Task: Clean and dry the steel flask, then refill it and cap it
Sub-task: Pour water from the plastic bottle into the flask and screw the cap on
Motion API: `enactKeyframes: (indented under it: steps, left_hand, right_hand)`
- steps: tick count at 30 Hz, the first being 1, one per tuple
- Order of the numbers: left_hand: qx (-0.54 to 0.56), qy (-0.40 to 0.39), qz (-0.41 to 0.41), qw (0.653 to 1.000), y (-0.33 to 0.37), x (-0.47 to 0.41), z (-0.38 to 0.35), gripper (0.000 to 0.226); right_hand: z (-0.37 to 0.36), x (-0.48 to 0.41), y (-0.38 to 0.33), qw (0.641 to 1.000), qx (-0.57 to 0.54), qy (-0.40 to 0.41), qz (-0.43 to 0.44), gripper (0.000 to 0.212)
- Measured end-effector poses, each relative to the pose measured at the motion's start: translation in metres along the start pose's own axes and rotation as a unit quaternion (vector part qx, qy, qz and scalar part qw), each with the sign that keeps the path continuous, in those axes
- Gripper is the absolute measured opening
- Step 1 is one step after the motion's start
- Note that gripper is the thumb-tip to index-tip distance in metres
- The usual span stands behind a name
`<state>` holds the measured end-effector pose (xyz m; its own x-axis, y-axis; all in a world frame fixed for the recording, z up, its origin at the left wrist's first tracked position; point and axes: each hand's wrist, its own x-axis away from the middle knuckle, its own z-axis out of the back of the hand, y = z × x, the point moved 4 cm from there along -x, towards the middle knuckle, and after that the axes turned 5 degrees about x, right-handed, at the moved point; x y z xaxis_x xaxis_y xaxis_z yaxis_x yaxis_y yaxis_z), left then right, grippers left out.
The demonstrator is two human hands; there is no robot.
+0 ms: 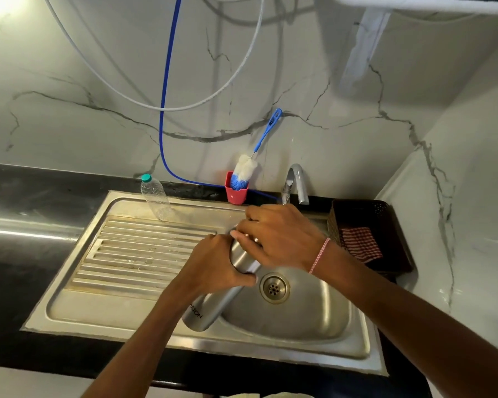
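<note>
Hidden: your right hand (276, 237) covers the top end of the flask (213, 301), so mouth and cap cannot be seen; whether a cap is on cannot be told. The fingers curl down over that end, grasping it, slightly blurred. Your left hand (213, 264) wraps round the upper body of the flask, thumb on the near side, and hides that stretch of steel. The flask is held tilted above the sink (78, 311), base toward the near edge and top toward the tap (298, 182), over the line where draining board meets basin, just left of the drain (274, 288). Writing: dark lettering near the base, upside down from here, appears to read "MILTON"; the first letter sits against your forearm and is unsure. A plastic bottle (156, 201) with a green cap stands at the far left corner of the draining board; no label legible. At the back edge of the worktop (26, 214), a red cup (236, 193) holds a bottle brush (243, 170) with its bristle end down, leaning on the wall. A dark basket (391, 225) at the right end holds a striped cloth (360, 244), partly behind your right wrist. A pale object (270, 395) is cut off by the bottom edge, unidentifiable.
</note>
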<state>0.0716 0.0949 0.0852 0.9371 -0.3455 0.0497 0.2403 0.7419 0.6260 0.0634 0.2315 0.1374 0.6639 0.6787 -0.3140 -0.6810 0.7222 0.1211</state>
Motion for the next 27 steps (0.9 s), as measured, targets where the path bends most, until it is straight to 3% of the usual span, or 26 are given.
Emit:
enactKeyframes:
  steps: [5,9,10,12,14,17,18,20,23,26,27]
  left_hand:
    - [-0.020,0.049,0.025,0.998,0.003,0.004,-0.008,0.054]
    - [-0.066,0.078,0.053,0.993,0.002,0.003,-0.018,0.064]
    - [-0.078,0.087,0.053,0.992,0.002,0.003,-0.020,0.067]
    - [-0.100,0.100,0.046,0.989,0.001,0.003,-0.022,0.070]
    - [-0.107,0.104,0.037,0.988,0.000,0.002,-0.020,0.070]
    - [-0.058,0.112,0.036,0.991,-0.005,0.003,-0.014,0.065]
    - [-0.029,0.111,0.043,0.992,-0.008,0.002,-0.011,0.060]
    - [0.025,0.099,0.062,0.993,-0.014,0.002,-0.007,0.044]
    - [0.109,0.047,0.092,0.989,-0.021,-0.002,-0.010,0.037]
    - [0.194,-0.011,0.093,0.976,-0.021,-0.005,-0.015,0.045]
    - [0.215,-0.032,0.081,0.973,-0.020,-0.005,-0.017,0.052]
  right_hand:
    - [-0.010,-0.015,0.004,0.984,-0.023,-0.109,-0.142,0.039]
    - [-0.028,-0.022,0.021,0.934,-0.103,-0.268,-0.213,0.037]
    - [-0.036,-0.021,0.028,0.905,-0.151,-0.327,-0.225,0.039]
    - [-0.046,-0.013,0.037,0.809,-0.302,-0.417,-0.284,0.046]
    - [-0.049,-0.001,0.043,0.707,-0.442,-0.411,-0.369,0.047]
    - [-0.048,0.012,0.042,0.662,-0.526,-0.341,-0.411,0.064]
    - [-0.051,0.015,0.041,0.670,-0.538,-0.301,-0.414,0.072]
    - [-0.051,0.018,0.040,0.721,-0.539,-0.178,-0.397,0.080]
    - [-0.048,0.022,0.041,0.768,-0.558,-0.003,-0.314,0.053]
    - [-0.038,0.019,0.038,0.909,-0.381,0.017,-0.166,0.060]
    - [-0.036,0.017,0.036,0.931,-0.336,0.027,-0.139,0.063]
